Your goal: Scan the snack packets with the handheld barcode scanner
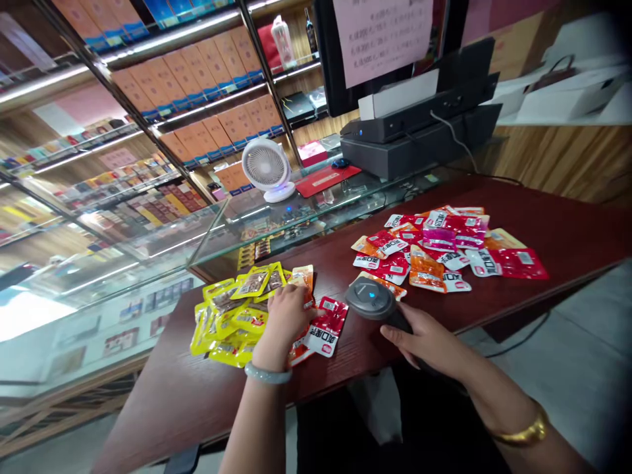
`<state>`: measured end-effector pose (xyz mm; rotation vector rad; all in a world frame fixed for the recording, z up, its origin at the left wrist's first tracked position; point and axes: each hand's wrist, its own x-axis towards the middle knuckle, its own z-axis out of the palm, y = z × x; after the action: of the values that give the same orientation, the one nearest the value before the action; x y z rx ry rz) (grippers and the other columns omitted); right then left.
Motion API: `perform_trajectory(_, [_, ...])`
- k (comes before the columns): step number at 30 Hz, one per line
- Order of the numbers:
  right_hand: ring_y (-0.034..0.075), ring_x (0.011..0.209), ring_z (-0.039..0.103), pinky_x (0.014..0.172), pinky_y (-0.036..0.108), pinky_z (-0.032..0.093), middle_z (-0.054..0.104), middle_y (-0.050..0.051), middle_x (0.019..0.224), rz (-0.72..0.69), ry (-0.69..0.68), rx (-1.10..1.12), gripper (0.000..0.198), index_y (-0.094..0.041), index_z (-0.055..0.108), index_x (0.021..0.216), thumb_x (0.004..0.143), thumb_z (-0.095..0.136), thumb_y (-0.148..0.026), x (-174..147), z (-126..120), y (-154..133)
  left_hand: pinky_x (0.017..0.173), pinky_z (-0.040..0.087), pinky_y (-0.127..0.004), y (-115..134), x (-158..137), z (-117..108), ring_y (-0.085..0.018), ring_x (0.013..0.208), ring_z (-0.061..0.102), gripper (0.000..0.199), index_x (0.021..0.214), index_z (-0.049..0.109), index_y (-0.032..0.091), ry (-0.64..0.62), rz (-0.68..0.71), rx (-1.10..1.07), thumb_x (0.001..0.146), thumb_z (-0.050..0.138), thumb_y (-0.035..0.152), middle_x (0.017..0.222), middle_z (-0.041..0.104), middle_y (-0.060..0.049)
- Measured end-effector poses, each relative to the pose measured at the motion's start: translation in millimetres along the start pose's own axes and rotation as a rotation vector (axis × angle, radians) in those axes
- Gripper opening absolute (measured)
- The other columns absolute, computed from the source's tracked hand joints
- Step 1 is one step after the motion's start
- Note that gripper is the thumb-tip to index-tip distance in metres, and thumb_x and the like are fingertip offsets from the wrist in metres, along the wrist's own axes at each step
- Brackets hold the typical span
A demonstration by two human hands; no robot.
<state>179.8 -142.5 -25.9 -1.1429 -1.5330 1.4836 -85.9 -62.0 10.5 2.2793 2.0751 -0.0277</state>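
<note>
Left hand [286, 315] presses fingers down on a red snack packet [326, 324] at the counter's [543, 217] seven o'clock, beside the yellow packets [232, 316]. Right hand [428, 339] grips the barcode scanner [371, 298]. Best flatten the packet and aim squarely at its barcode.

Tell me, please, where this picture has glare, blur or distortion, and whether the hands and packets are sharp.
Head view: the shelf light strips are overexposed and mirrored as streaks on the glass counter; straight shelves lean and bend toward the edges, wide-lens distortion; the corners are soft. The left hand on the yellow packets, the right hand holding the scanner, and the red packets are fairly sharp.
</note>
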Motion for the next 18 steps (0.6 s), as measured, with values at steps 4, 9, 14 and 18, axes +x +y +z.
perform_trajectory(4, [0.009,0.034,0.045,0.037,0.020,0.036,0.050,-0.008,0.052,0.009,-0.022,-0.021,0.057,-0.014,0.051,0.128,0.088,0.058,-0.054,3,5,1,0.096,0.037,-0.046,-2,-8,6,-0.033,0.118,0.048,0.051,0.114,0.066,0.030,-0.039,0.080,0.014,0.073,0.065,0.060,0.123,0.059,-0.009])
perform_trajectory(9, [0.009,0.035,0.045,0.037,0.020,0.036,0.049,-0.008,0.051,0.023,-0.024,-0.051,0.058,-0.016,0.050,0.130,0.088,0.057,-0.055,1,6,2,0.095,0.037,-0.047,15,-7,12,-0.033,0.115,0.049,0.045,0.095,0.070,0.024,-0.035,0.130,0.033,0.073,0.064,0.063,0.113,0.061,-0.011])
perform_trajectory(14, [0.009,0.035,0.045,0.037,0.020,0.036,0.050,-0.007,0.054,0.033,-0.003,-0.044,0.056,-0.017,0.051,0.127,0.087,0.057,-0.056,-1,3,1,0.092,0.037,-0.044,22,-4,11,-0.032,0.106,0.059,0.043,0.099,0.064,0.020,-0.055,0.109,0.017,0.080,0.060,0.058,0.101,0.068,-0.012])
perform_trajectory(18, [0.009,0.035,0.045,0.037,0.020,0.035,0.048,-0.008,0.051,0.047,-0.016,-0.060,0.052,-0.015,0.055,0.117,0.087,0.057,-0.057,-2,2,1,0.092,0.037,-0.041,26,-2,11,-0.028,0.095,0.066,0.039,0.106,0.057,0.020,-0.044,0.061,-0.030,0.083,0.059,0.051,0.093,0.072,-0.009])
